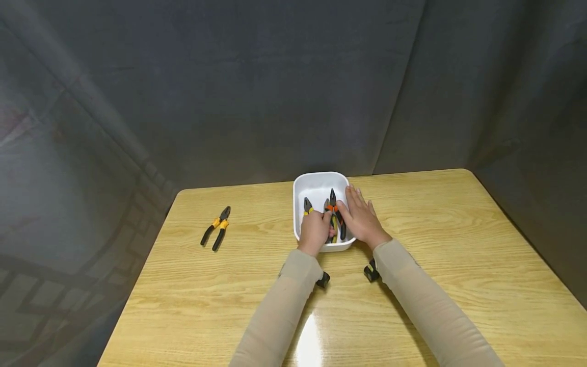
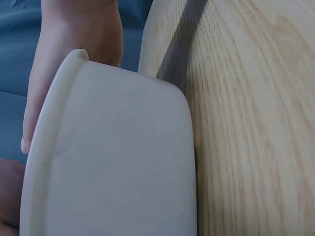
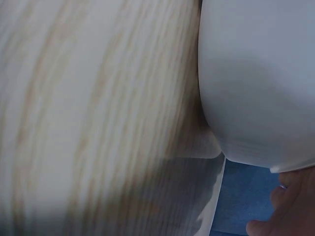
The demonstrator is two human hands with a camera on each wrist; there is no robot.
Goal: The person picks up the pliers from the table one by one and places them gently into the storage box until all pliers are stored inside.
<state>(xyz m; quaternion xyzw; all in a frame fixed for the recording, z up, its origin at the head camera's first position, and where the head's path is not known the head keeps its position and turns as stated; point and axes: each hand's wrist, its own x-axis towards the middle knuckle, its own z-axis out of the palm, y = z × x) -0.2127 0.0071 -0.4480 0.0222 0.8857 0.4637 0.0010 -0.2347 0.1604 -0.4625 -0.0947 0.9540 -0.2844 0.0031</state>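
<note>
Likely settling pliers (image 1: 327, 205) into tray (image 1: 319, 189) near surface's (image 1: 458, 229) far edge, left grip (image 1: 314, 230) curled round them, right grip (image 1: 363, 218) straight-fingered; probably release next.

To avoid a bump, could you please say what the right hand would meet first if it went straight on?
Likely the dark curtain; depth is unclear, so the right hand might catch the white tray first.
</note>
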